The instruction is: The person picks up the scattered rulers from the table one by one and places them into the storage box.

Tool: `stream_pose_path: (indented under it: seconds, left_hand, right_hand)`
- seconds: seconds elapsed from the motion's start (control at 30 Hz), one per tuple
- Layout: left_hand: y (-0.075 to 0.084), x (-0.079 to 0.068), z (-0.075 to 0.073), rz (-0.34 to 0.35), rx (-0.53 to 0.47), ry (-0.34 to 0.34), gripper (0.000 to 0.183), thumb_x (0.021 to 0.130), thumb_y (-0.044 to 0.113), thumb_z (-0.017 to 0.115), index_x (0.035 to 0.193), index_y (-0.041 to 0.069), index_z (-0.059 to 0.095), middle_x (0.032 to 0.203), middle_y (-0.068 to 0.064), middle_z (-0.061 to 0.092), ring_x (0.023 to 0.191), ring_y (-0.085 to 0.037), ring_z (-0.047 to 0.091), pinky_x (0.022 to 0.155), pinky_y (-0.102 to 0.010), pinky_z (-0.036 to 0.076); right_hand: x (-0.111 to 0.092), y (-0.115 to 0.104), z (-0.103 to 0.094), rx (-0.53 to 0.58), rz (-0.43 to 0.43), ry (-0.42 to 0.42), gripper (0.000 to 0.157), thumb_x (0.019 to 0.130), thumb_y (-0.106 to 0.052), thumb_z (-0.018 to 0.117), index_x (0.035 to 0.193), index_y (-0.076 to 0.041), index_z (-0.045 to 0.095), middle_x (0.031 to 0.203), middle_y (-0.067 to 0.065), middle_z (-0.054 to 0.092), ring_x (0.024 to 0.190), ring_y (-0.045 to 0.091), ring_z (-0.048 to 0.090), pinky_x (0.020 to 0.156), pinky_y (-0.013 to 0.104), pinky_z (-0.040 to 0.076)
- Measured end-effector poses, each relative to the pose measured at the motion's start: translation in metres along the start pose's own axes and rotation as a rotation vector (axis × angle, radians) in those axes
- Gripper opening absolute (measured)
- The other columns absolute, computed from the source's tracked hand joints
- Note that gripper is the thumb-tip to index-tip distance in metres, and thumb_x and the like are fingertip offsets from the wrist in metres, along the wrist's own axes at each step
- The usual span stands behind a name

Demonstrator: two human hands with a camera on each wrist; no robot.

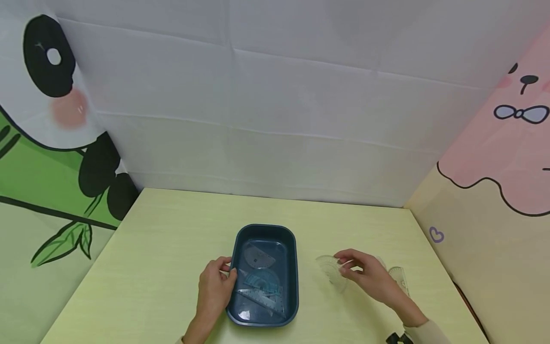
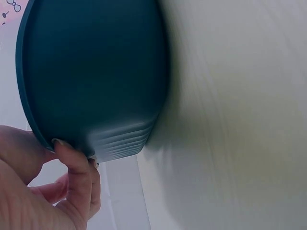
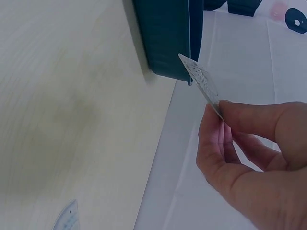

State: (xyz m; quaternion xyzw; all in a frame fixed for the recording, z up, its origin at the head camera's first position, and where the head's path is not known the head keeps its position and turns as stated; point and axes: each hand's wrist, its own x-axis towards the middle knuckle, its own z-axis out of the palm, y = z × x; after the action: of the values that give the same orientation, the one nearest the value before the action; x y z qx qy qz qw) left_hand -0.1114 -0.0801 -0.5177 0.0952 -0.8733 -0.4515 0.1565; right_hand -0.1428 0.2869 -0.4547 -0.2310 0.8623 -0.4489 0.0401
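A dark blue plastic tray (image 1: 295, 267) stands on the table, and my left hand (image 1: 216, 286) pinches its left rim between thumb and fingers. Inside the tray lie a clear half-round protractor (image 1: 259, 258), a bluish protractor (image 1: 265, 279) and a clear set square (image 1: 264, 298), partly overlapping. To the right of the tray, my right hand (image 1: 365, 274) holds a transparent protractor (image 1: 330, 267) by its edge, thumb against fingers. In the right wrist view this protractor (image 3: 200, 79) is seen nearly edge-on, tilted, with fine printed lines.
Right of my right hand lies a clear ruler-like piece (image 1: 399, 279), partly covered by the hand and wrist. A small black object (image 1: 398, 338) shows by the right sleeve at the front. A white sheet (image 1: 275, 105) stands behind the pale yellow table (image 1: 172, 239), with printed panels at both sides.
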Motion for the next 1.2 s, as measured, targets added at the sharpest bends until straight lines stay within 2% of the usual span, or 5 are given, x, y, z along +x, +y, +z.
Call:
stream_pose_path:
  seconds: [0.2, 0.57, 0.83, 1.1, 1.2]
  left_hand:
    - [0.000, 0.000, 0.001, 0.013, 0.006, 0.008, 0.023, 0.084, -0.001, 0.075, 0.107, -0.004, 0.073, 0.084, -0.008, 0.065, 0.068, -0.015, 0.056, 0.064, -0.032, 0.047]
    - [-0.001, 0.001, 0.002, 0.031, 0.006, 0.010, 0.022, 0.084, -0.001, 0.075, 0.106, -0.004, 0.073, 0.083, -0.007, 0.064, 0.067, -0.015, 0.057, 0.064, -0.033, 0.048]
    - [-0.001, 0.003, -0.001, 0.034, 0.031, 0.000, 0.023, 0.084, -0.001, 0.074, 0.106, -0.005, 0.072, 0.082, -0.007, 0.064, 0.067, -0.016, 0.058, 0.067, -0.037, 0.049]
    - [0.000, 0.003, -0.002, 0.020, 0.024, -0.020, 0.023, 0.085, 0.000, 0.073, 0.108, -0.004, 0.071, 0.082, -0.007, 0.064, 0.067, -0.016, 0.059, 0.066, -0.036, 0.049]
    - [-0.001, 0.003, -0.002, 0.019, 0.022, -0.025, 0.024, 0.084, 0.000, 0.072, 0.108, -0.004, 0.071, 0.082, -0.006, 0.064, 0.068, -0.016, 0.059, 0.065, -0.036, 0.048]
  right_hand:
    - [0.007, -0.006, 0.005, 0.000, 0.007, -0.006, 0.029, 0.095, -0.004, 0.070, 0.123, 0.000, 0.066, 0.108, 0.014, 0.069, 0.093, 0.019, 0.069, 0.078, 0.028, 0.056]
    - [0.021, -0.021, 0.017, 0.115, 0.064, -0.071, 0.030, 0.096, 0.000, 0.068, 0.125, 0.003, 0.064, 0.113, 0.021, 0.066, 0.098, 0.026, 0.067, 0.082, 0.026, 0.056]
    - [0.029, -0.030, 0.027, 0.120, 0.052, -0.095, 0.028, 0.096, -0.001, 0.068, 0.125, -0.001, 0.066, 0.116, 0.023, 0.065, 0.100, 0.027, 0.066, 0.082, 0.026, 0.056]
    - [0.037, -0.035, 0.037, 0.104, 0.044, -0.118, 0.027, 0.096, -0.001, 0.068, 0.123, -0.004, 0.067, 0.114, 0.011, 0.067, 0.100, 0.026, 0.066, 0.081, 0.027, 0.057]
    - [0.040, -0.037, 0.040, 0.103, 0.033, -0.129, 0.027, 0.096, 0.000, 0.067, 0.123, -0.003, 0.067, 0.115, 0.014, 0.067, 0.100, 0.027, 0.066, 0.081, 0.027, 0.057]
